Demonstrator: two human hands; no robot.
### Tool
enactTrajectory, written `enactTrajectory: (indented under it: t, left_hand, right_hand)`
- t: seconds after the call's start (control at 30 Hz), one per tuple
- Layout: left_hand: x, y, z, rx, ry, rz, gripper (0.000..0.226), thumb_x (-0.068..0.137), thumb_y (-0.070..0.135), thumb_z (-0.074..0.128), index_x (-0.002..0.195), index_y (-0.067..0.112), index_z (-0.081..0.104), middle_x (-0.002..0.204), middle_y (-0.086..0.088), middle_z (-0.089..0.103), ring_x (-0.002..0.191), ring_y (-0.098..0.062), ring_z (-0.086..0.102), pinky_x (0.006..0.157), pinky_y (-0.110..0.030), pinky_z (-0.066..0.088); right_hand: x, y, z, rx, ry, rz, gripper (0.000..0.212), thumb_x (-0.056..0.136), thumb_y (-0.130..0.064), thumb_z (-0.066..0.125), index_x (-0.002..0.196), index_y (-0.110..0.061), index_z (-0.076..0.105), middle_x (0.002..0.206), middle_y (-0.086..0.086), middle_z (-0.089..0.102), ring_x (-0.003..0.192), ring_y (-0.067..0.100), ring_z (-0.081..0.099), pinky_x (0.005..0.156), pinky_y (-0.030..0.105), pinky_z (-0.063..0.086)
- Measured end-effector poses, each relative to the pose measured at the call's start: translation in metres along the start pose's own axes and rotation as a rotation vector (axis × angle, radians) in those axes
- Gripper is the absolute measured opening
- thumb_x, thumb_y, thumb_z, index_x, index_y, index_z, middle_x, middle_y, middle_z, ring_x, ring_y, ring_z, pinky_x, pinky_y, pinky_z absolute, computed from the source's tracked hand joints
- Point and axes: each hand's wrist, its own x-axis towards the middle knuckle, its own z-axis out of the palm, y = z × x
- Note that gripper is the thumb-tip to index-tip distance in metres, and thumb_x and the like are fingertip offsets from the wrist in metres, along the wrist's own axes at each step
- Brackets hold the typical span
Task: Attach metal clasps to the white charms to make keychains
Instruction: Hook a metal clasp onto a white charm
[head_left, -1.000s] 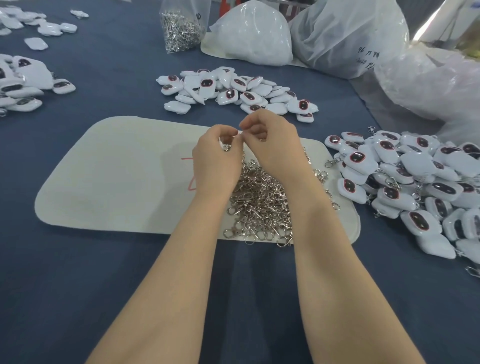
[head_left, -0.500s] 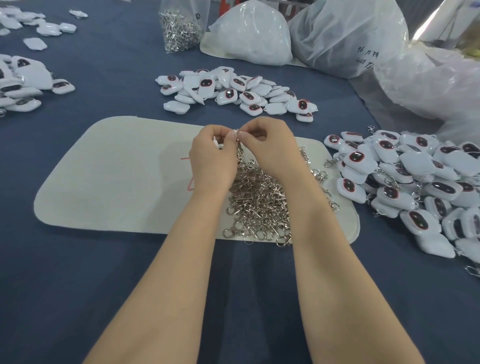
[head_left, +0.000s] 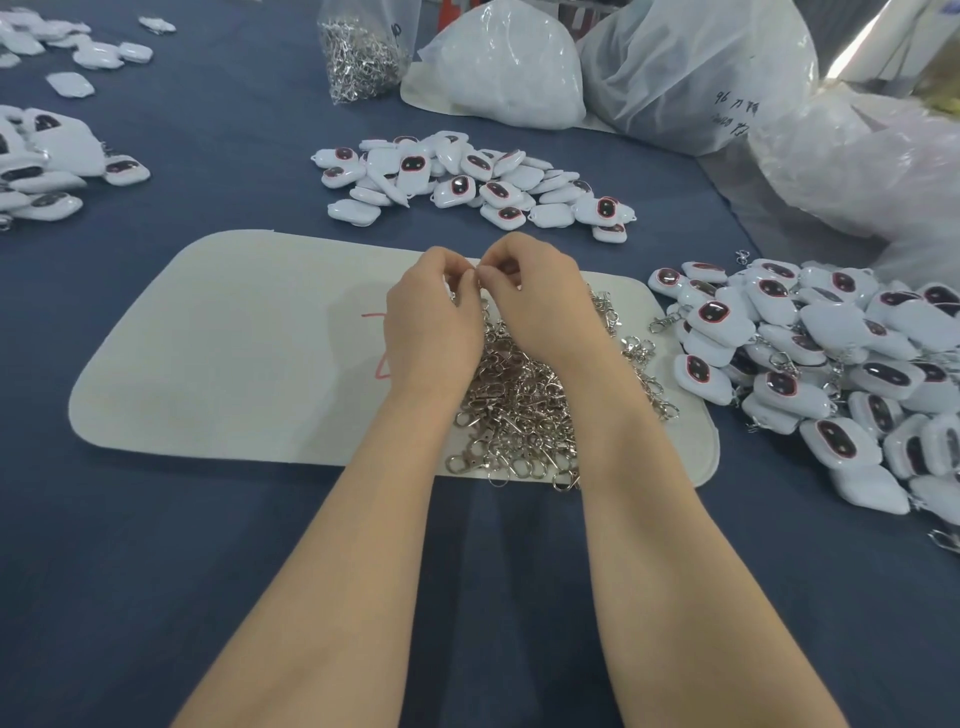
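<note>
Kept left hand (head_left: 431, 325) and right hand (head_left: 537, 304) above the heap of silver metal clasps (head_left: 519, 400); still pinched one small silver clasp (head_left: 453, 297) between curled fingertips.

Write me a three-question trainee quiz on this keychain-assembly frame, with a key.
1. True or false: the loose metal clasps lie on the pale mat.
2. Where are the left hand and right hand? A) apart at the table's edges B) together above the clasps C) inside a bag
3. Fill in: the charm pile with clasps showing among it lies to the mat's ____.
Key: 1 true; 2 B; 3 right.
</note>
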Motion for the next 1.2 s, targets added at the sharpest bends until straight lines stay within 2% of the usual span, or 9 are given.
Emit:
enactTrajectory:
  t: [0.17,0.3,0.37,0.47,0.53,0.67,0.83,1.07,1.2]
  left_hand:
    - [0.0022,0.0009,0.0012,-0.066,0.028,-0.115,0.009,0.096,0.016,0.048,0.096,0.014,0.057,0.09,0.008,0.053,0.085,-0.011,0.046,0.065,-0.016,0.027]
    - [0.005,0.001,-0.0011,-0.224,0.037,-0.224,0.006,0.095,0.016,0.05,0.091,0.017,0.056,0.091,0.009,0.056,0.094,-0.011,0.053,0.079,-0.02,0.037]
    - [0.0048,0.0008,-0.0014,-0.245,0.034,-0.213,0.005,0.094,0.016,0.052,0.091,0.017,0.057,0.091,0.008,0.058,0.094,-0.011,0.055,0.081,-0.021,0.039]
    - [0.0029,0.0016,-0.0015,-0.196,0.019,-0.134,0.004,0.093,0.019,0.056,0.089,0.019,0.057,0.082,0.013,0.056,0.082,-0.007,0.053,0.065,-0.01,0.034]
    - [0.0012,0.0019,-0.0017,-0.151,0.007,-0.085,0.006,0.093,0.022,0.056,0.088,0.021,0.056,0.079,0.015,0.055,0.078,-0.005,0.051,0.061,-0.008,0.033]
    - [-0.0004,0.0024,-0.0026,-0.098,0.011,-0.027,0.006,0.095,0.02,0.054,0.088,0.02,0.055,0.082,0.011,0.055,0.079,-0.009,0.049,0.065,-0.016,0.03]
    - [0.0008,0.0024,-0.0014,-0.089,0.022,-0.023,0.007,0.094,0.018,0.055,0.094,0.015,0.061,0.084,0.011,0.055,0.079,-0.008,0.049,0.066,-0.014,0.03]
    - [0.0017,0.0001,-0.0008,-0.064,0.01,-0.043,0.012,0.093,0.018,0.055,0.098,0.012,0.064,0.088,0.01,0.058,0.081,-0.008,0.051,0.069,-0.017,0.034]
    - [0.0028,0.0004,-0.0009,-0.076,0.022,-0.055,0.012,0.093,0.019,0.055,0.097,0.012,0.064,0.087,0.01,0.057,0.08,-0.008,0.05,0.066,-0.015,0.031]
  right_hand:
    - [-0.0003,-0.0057,0.0036,0.138,0.019,0.054,0.007,0.091,-0.016,0.058,0.096,-0.014,0.064,0.085,-0.006,0.061,0.085,0.013,0.06,0.083,0.028,0.047]
    - [-0.001,-0.0035,0.0067,0.156,0.006,0.051,0.002,0.089,-0.018,0.062,0.09,-0.017,0.062,0.086,-0.007,0.061,0.078,0.007,0.054,0.072,0.017,0.044]
    - [-0.0008,-0.0028,0.0076,0.165,0.021,0.05,0.003,0.089,-0.017,0.061,0.087,-0.018,0.06,0.083,-0.009,0.06,0.075,0.006,0.053,0.067,0.014,0.041]
    - [0.0003,-0.0021,0.0076,0.146,0.05,0.033,0.006,0.089,-0.013,0.058,0.086,-0.018,0.057,0.077,-0.011,0.057,0.073,0.007,0.052,0.066,0.015,0.041]
    - [0.0003,-0.0013,0.0072,0.111,0.06,0.018,0.008,0.089,-0.012,0.055,0.087,-0.019,0.057,0.076,-0.012,0.056,0.074,0.008,0.053,0.069,0.018,0.042]
    - [0.0004,-0.001,0.0067,0.122,0.08,-0.005,0.011,0.089,-0.009,0.054,0.086,-0.02,0.055,0.075,-0.013,0.056,0.075,0.007,0.053,0.072,0.019,0.042]
    - [0.0023,0.0015,0.0082,0.159,0.081,0.038,0.008,0.091,-0.011,0.054,0.089,-0.019,0.054,0.073,-0.017,0.053,0.07,0.001,0.05,0.072,0.017,0.042]
    - [0.0035,0.0028,0.0087,0.19,0.071,0.085,0.008,0.091,-0.014,0.056,0.088,-0.022,0.054,0.073,-0.015,0.054,0.075,0.006,0.054,0.073,0.02,0.043]
    - [0.0023,0.0015,0.0095,0.273,0.109,0.087,0.01,0.088,-0.012,0.059,0.089,-0.021,0.055,0.075,-0.013,0.055,0.068,0.002,0.053,0.061,0.008,0.041]
